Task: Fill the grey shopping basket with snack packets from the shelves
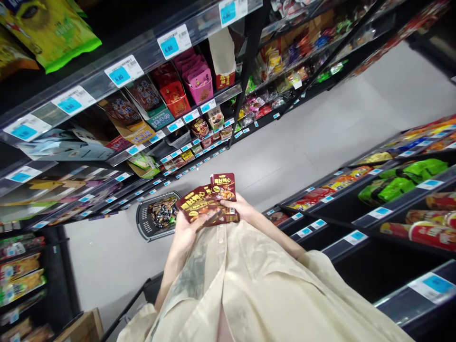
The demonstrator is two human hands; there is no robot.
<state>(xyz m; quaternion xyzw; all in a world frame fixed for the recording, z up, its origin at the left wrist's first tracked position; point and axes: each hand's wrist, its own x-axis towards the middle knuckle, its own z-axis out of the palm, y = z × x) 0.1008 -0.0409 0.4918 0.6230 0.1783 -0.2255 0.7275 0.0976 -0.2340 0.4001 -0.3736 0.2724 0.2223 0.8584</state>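
Observation:
My left hand is closed around a fan of several maroon snack packets with yellow lettering. My right hand pinches a similar maroon packet, labelled duck heart, with the thumb on its front. This one stands a little above the fan and overlaps its right side. Both hands are in front of my beige shirt. Beyond my left hand, on the floor, is a dark shopping basket holding many small dark wrapped packets.
Shelves of boxed and bagged snacks with blue price tags line the left side. Along the right run more shelves, with green bags and red tubs. Between them lies a grey aisle floor. A cardboard box stands at lower left.

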